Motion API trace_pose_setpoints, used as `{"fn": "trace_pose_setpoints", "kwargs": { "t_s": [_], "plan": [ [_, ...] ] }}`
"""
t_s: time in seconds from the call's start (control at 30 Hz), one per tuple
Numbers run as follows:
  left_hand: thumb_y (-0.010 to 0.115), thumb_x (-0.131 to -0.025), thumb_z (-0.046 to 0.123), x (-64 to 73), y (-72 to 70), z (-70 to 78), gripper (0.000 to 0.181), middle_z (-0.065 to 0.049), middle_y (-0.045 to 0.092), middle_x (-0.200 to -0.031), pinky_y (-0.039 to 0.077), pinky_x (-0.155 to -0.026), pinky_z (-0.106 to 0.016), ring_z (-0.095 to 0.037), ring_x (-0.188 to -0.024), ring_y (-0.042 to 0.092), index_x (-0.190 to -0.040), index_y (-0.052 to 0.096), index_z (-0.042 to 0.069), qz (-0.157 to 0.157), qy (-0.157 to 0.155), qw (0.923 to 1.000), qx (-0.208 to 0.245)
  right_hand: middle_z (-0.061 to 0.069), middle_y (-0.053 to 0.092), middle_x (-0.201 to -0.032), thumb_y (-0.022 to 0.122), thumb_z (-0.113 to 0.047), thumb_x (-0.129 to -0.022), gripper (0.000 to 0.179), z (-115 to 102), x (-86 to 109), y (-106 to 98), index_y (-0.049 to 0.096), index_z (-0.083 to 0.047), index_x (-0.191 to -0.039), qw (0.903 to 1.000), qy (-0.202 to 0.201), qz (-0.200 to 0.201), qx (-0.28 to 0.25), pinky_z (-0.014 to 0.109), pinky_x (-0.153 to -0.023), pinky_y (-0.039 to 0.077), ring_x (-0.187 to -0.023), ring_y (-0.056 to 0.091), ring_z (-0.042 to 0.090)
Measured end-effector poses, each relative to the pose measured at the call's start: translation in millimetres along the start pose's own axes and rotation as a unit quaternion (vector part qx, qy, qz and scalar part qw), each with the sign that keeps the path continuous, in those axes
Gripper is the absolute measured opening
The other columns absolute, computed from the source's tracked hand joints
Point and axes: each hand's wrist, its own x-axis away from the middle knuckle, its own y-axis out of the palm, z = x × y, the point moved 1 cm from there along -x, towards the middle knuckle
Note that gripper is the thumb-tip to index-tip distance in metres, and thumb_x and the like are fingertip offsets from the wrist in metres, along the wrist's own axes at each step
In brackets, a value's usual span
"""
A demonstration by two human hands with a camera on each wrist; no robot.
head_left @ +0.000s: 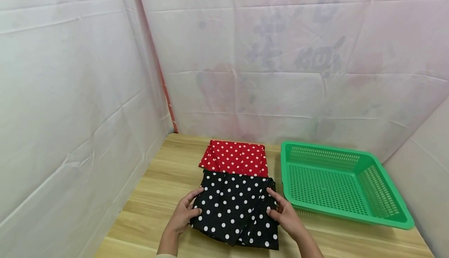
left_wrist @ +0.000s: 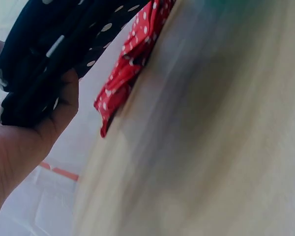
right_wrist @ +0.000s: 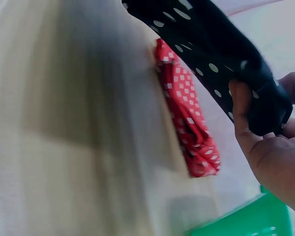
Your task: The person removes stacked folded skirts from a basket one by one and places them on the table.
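Observation:
A folded black cloth with white polka dots (head_left: 235, 211) is held up off the table between both hands. My left hand (head_left: 182, 213) grips its left edge, and in the left wrist view the fingers and thumb wrap the folded layers (left_wrist: 34, 64). On the opposite side my right hand (head_left: 285, 215) pinches the right edge, thumb toward me; the right wrist view shows the fingers curled round the fold (right_wrist: 211, 54). Behind it lies a folded red cloth with white dots (head_left: 238, 156) on the table, its near part hidden by the black one in the head view.
A green perforated plastic basket (head_left: 393, 188) stands at the right, close to the right hand. The wood-grain table (head_left: 151, 211) is enclosed by pale sheeting at the back (head_left: 280, 94) and the left (head_left: 77, 113).

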Motion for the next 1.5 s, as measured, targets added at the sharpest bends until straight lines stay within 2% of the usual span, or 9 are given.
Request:
{"fn": "trace_pose_setpoints", "kwargs": {
  "t_s": [0.17, 0.3, 0.53, 0.73, 1.0, 1.17, 1.3, 1.4, 1.5],
  "plan": [
    [0.055, -0.072, -0.014, 5.3, -7.0, -9.1, 0.071, -0.026, 0.026, -0.143, 0.052, -0.075, -0.041, -0.029, -0.1, 0.058, -0.139, 0.036, -0.003, 0.011, -0.015, 0.9995, -0.026, 0.038, 0.036, -0.129, 0.052, 0.01, -0.084, 0.067, 18, -1.3, 6, 0.021, 0.008, -0.143, 0.9999, 0.011, 0.008, 0.006, 0.036, -0.07, 0.053, -0.094, 0.06, 0.029],
    [0.054, -0.071, -0.015, 8.2, -11.2, -18.6, 0.072, -0.029, 0.032, -0.139, 0.052, -0.075, -0.042, -0.031, -0.103, 0.057, -0.139, 0.036, -0.004, 0.019, -0.029, 0.9987, -0.039, 0.039, 0.026, -0.136, 0.051, 0.012, -0.082, 0.065, 32, -6.1, 10, 0.024, 0.011, -0.141, 0.9995, 0.018, 0.019, 0.018, 0.034, -0.071, 0.051, -0.1, 0.056, 0.032],
    [0.055, -0.07, -0.014, -0.9, -18.2, -31.0, 0.072, -0.03, 0.023, -0.144, 0.048, -0.083, -0.036, -0.038, -0.124, 0.037, -0.139, 0.035, -0.005, 0.061, -0.022, 0.9939, -0.09, 0.033, 0.028, -0.14, 0.051, 0.017, -0.078, 0.062, 53, -26.6, 14, 0.037, 0.008, -0.137, 0.9936, 0.021, 0.07, 0.086, 0.034, -0.082, 0.046, -0.117, 0.043, 0.038],
    [0.055, -0.072, -0.016, -12.6, -26.3, -36.4, 0.071, -0.031, 0.024, -0.143, 0.05, -0.078, -0.037, -0.038, -0.115, 0.046, -0.139, 0.036, -0.005, 0.075, -0.022, 0.9893, -0.123, 0.032, 0.038, -0.134, 0.053, 0.018, -0.074, 0.057, 65, -42.4, 11, 0.044, 0.01, -0.131, 0.9877, -0.006, 0.11, 0.111, 0.032, -0.086, 0.044, -0.117, 0.042, 0.037],
    [0.059, -0.071, -0.015, -18.6, -30.2, -41.2, 0.067, -0.033, 0.036, -0.134, 0.052, -0.074, -0.038, -0.032, -0.104, 0.055, -0.136, 0.043, -0.004, 0.099, -0.032, 0.9842, -0.143, 0.033, 0.044, -0.127, 0.056, 0.016, -0.076, 0.051, 70, -49.0, 10, 0.049, 0.012, -0.126, 0.9835, -0.005, 0.142, 0.112, 0.029, -0.074, 0.048, -0.105, 0.051, 0.035],
    [0.057, -0.072, -0.015, -14.6, -24.8, -34.8, 0.064, -0.032, 0.044, -0.126, 0.052, -0.071, -0.038, -0.031, -0.099, 0.058, -0.133, 0.045, -0.004, 0.108, -0.027, 0.9818, -0.154, 0.03, 0.05, -0.122, 0.059, 0.014, -0.078, 0.047, 66, -45.8, 9, 0.052, 0.009, -0.125, 0.984, 0.008, 0.15, 0.097, 0.031, -0.068, 0.049, -0.096, 0.055, 0.031],
    [0.062, -0.075, -0.011, -1.3, -12.3, -26.1, 0.055, -0.026, 0.048, -0.123, 0.051, -0.074, -0.04, -0.034, -0.1, 0.054, -0.128, 0.052, -0.002, 0.142, -0.001, 0.9647, -0.222, 0.03, 0.052, -0.12, 0.062, 0.012, -0.079, 0.043, 60, -30.9, 3, 0.055, 0.009, -0.122, 0.9863, 0.006, 0.14, 0.086, 0.034, -0.072, 0.052, -0.101, 0.057, 0.038],
    [0.067, -0.076, -0.007, 11.1, -1.3, -9.5, 0.049, -0.025, 0.046, -0.127, 0.045, -0.083, -0.05, -0.042, -0.108, 0.047, -0.123, 0.056, -0.002, 0.167, 0.025, 0.9513, -0.258, 0.03, 0.053, -0.12, 0.064, 0.008, -0.079, 0.042, 57, -17.3, -3, 0.055, 0.011, -0.121, 0.9874, 0.002, 0.127, 0.094, 0.032, -0.077, 0.051, -0.106, 0.054, 0.041],
    [0.068, -0.077, -0.006, 19.1, 6.5, 9.0, 0.046, -0.026, 0.047, -0.126, 0.038, -0.089, -0.058, -0.047, -0.113, 0.044, -0.122, 0.056, -0.005, 0.163, 0.044, 0.9516, -0.257, 0.029, 0.055, -0.117, 0.065, 0.006, -0.08, 0.043, 55, -8.1, -6, 0.053, 0.012, -0.122, 0.9879, -0.003, 0.122, 0.096, 0.028, -0.08, 0.049, -0.106, 0.055, 0.041]
  ]
}}
